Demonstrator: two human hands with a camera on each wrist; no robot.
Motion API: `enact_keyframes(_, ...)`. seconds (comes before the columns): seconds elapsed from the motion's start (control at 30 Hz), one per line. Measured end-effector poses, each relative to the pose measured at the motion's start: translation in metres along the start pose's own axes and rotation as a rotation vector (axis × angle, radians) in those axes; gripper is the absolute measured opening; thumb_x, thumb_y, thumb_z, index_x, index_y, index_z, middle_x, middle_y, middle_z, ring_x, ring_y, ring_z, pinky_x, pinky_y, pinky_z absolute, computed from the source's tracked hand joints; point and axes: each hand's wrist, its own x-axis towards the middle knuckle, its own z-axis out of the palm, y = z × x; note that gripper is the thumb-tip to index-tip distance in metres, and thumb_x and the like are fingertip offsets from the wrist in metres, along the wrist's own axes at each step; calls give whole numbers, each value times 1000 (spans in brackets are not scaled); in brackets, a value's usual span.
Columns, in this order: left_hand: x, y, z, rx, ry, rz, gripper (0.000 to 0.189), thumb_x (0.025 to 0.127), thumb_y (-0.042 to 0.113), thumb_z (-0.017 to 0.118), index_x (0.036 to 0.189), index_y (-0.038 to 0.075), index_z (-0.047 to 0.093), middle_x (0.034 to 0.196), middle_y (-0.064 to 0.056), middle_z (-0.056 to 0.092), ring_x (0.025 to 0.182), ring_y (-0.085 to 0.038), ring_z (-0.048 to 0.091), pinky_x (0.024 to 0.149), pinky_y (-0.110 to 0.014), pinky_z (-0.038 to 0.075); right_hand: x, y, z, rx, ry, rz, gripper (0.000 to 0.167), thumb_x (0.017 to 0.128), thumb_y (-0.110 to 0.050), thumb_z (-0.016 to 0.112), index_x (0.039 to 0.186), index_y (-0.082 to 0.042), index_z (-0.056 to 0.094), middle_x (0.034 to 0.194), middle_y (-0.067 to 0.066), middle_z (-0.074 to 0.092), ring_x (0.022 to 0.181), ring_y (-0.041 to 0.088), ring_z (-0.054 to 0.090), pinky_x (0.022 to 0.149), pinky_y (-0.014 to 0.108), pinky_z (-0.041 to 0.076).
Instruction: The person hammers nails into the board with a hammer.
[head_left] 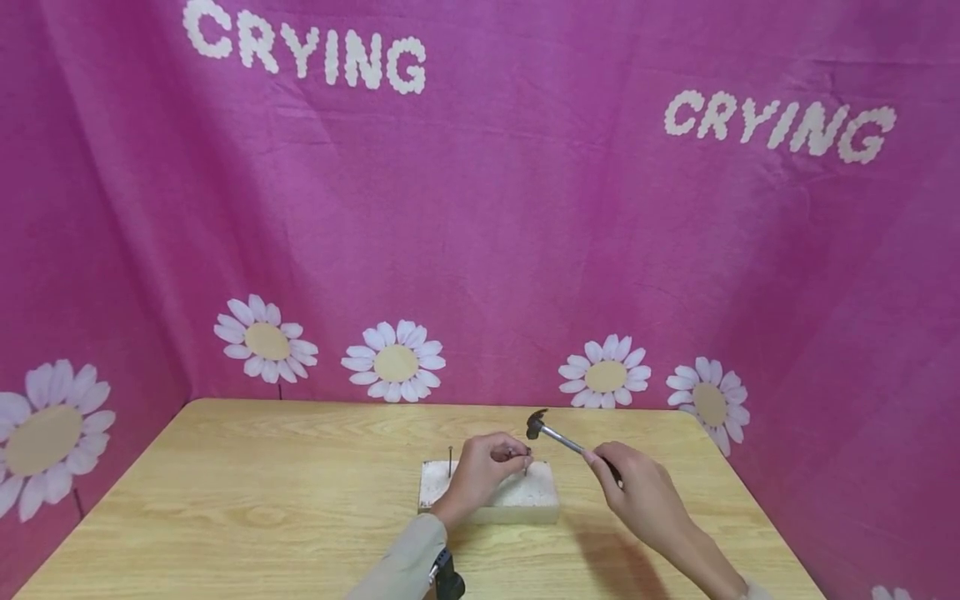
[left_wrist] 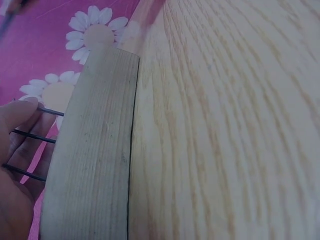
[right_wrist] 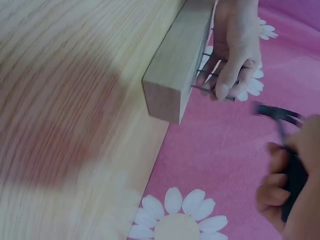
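Observation:
A pale wooden block (head_left: 517,515) lies on the table, with several long nails standing upright in its top face. My left hand (head_left: 480,467) reaches over the block and pinches a nail (right_wrist: 201,89) near the block's right end between thumb and finger. Other nails (left_wrist: 34,136) rise beside its fingers in the left wrist view, and one nail (head_left: 450,462) stands apart near the block's left end. My right hand (head_left: 637,487) grips the dark handle of a claw hammer (head_left: 558,435). The hammer's head is raised, up and to the right of the pinched nail.
The light wood-grain table (head_left: 262,500) stretches out around the block. Behind it and at both sides hangs a pink cloth (head_left: 480,250) with daisies and white lettering. A dark device (head_left: 448,575) is strapped at the left wrist.

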Motion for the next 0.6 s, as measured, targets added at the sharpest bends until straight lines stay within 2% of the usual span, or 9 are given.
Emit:
enact_keyframes(0.07,0,-1,0,0,-4,-4,11,91,6,81,99,-2,78,95,-8,81,80,-6,73,76,-18,58,0,0,0,39,72,-25,19,98,-5,71,83,-16,66,68,-14,44,61,0,40,53,21,36)
enact_keyframes(0.1,0,-1,0,0,-5,-5,11,92,6,80,99,-2,78,95,-8,81,81,-7,73,77,-18,58,0,0,0,56,79,-27,21,99,-4,70,82,-16,65,68,-14,43,61,0,39,53,21,36)
enact_keyframes(0.2,0,-1,0,7,2,-7,8,92,7,81,97,1,79,94,-7,81,81,-8,74,77,-18,57,2,1,-1,93,-48,20,27,102,-8,67,78,-18,61,65,-15,39,58,-2,36,51,20,34)
enact_keyframes(0.3,0,-1,0,8,9,-3,8,91,6,81,97,2,79,93,-7,81,81,-9,74,76,-19,58,4,4,-3,26,-142,49,33,104,-15,66,73,-21,56,63,-17,34,56,-3,31,49,20,29)
enact_keyframes(0.33,0,-1,0,14,10,-4,8,91,7,81,97,2,79,93,-7,81,80,-8,73,76,-19,58,5,5,-4,23,-132,49,33,103,-15,67,72,-21,56,62,-17,34,56,-4,30,49,20,29)
enact_keyframes(0.43,-1,-2,0,32,7,-4,10,92,8,81,99,2,79,93,-6,81,79,-5,72,75,-18,57,7,8,-6,56,27,13,29,101,-8,68,76,-19,60,63,-16,36,55,-3,31,46,20,29)
enact_keyframes(0.5,-1,-1,0,40,4,-5,10,92,9,81,99,3,79,93,-5,81,79,-3,71,75,-18,57,7,7,-6,118,101,-19,26,100,-3,67,79,-17,62,64,-15,38,55,-2,33,45,20,31)
enact_keyframes(0.53,-1,-1,0,45,6,-1,9,92,8,81,99,3,79,93,-5,81,79,-3,71,75,-17,57,7,6,-6,138,104,-34,26,101,-2,66,80,-17,62,64,-15,38,55,-2,33,45,19,32)
enact_keyframes(0.6,1,-1,0,43,7,10,9,91,6,81,99,1,79,93,-7,81,78,-3,71,74,-18,57,5,4,-5,133,44,-38,27,102,-4,66,79,-18,61,64,-16,37,55,-4,32,45,19,32)
